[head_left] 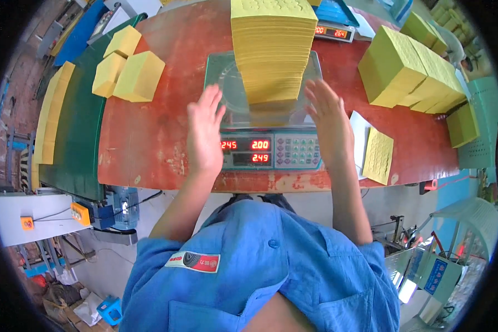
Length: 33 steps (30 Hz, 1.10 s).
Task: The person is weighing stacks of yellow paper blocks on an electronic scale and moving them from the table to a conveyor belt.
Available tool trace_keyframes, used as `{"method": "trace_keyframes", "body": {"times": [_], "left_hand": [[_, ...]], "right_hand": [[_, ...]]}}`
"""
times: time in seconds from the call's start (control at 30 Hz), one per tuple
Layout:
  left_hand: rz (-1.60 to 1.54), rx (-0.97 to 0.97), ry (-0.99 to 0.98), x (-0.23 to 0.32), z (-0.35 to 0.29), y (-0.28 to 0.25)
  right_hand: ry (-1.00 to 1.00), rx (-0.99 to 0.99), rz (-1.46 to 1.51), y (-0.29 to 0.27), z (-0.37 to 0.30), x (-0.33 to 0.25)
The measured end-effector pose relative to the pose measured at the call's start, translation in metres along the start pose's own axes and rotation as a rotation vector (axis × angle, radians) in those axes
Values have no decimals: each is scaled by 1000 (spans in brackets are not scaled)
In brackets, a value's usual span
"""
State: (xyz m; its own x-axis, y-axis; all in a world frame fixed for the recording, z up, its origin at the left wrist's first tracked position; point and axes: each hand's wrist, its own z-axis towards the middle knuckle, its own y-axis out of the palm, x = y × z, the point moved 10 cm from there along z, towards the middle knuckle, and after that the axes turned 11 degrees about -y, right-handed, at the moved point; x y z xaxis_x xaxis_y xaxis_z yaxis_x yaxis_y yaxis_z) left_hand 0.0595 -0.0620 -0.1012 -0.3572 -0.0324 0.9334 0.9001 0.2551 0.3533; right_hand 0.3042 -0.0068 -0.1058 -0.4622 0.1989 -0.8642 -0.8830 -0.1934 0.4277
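Observation:
A tall stack of yellow sheets (274,50) stands on the pan of a digital counting scale (271,149) with red lit displays. My left hand (205,133) hovers flat, fingers apart, just left of the stack's base. On the stack's other side, my right hand (329,122) is held flat in the same way. Neither hand holds anything; both are a little apart from the stack.
The scale sits on a red-brown table (144,138). Yellow stacks lie at the back left (130,69) and right (412,72). A small yellow pile (379,155) rests by my right wrist. A green conveyor belt (74,127) with more sheets runs along the left.

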Motion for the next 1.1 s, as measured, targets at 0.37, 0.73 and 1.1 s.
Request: {"method": "trace_keyframes", "body": {"times": [0.37,0.73,1.1], "left_hand": [[57,179,-36,7,-101,-48],[103,183,-24,9,-103,-55],[110,87,12,20,-58,-43]], "right_hand": [[94,86,68,-39,-108,-21],[145,54,99,-17,-107,-9],[119,64,143,-28,-93,-2]]}}
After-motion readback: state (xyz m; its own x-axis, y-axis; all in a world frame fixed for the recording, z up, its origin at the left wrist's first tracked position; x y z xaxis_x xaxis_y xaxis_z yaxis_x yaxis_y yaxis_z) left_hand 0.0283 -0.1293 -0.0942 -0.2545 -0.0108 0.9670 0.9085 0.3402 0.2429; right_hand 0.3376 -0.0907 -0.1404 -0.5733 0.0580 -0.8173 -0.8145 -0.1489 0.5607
